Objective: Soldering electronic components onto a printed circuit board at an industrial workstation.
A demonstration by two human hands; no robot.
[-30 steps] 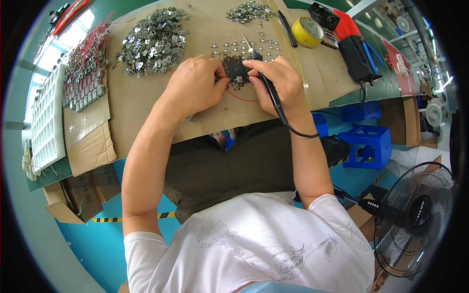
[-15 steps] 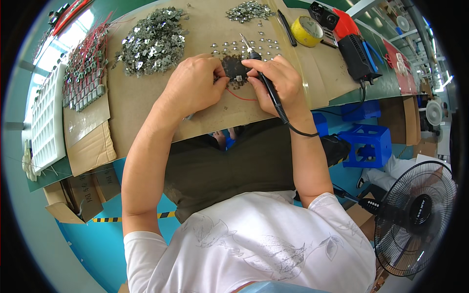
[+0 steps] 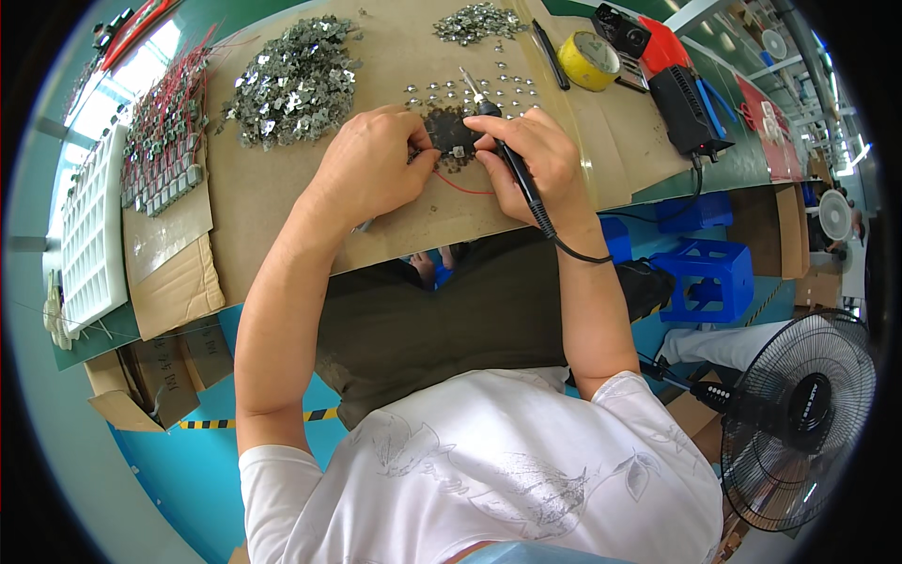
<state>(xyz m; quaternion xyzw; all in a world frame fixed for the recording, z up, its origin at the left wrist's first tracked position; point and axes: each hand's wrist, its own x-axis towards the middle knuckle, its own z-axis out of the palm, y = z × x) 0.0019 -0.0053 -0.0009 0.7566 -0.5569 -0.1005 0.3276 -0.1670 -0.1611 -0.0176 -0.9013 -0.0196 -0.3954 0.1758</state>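
Observation:
My right hand (image 3: 540, 160) is closed around the black handle of a soldering iron (image 3: 515, 162); its metal tip points away, up and left, above the board. My left hand (image 3: 381, 160) is pinched shut just left of a small silver metal piece (image 3: 458, 151), which lies on a dark scorched patch (image 3: 447, 125). What its fingertips hold is hidden. A thin red wire (image 3: 462, 189) runs from beside the left fingertips toward the right hand. Beyond the patch, several small metal pieces with shiny dots (image 3: 470, 92) stand in loose rows.
A big heap of metal plates (image 3: 293, 83) lies far left, a smaller heap (image 3: 477, 23) at the back. Further left are red-wired parts (image 3: 167, 132) and a white tray (image 3: 94, 230). Yellow tape (image 3: 589, 61) and a black box (image 3: 691, 111) are right. A fan (image 3: 799, 414) stands lower right.
Both my hands and the soldering iron stay almost in place. At the right, behind the fan, another person's light-coloured trouser leg has shifted.

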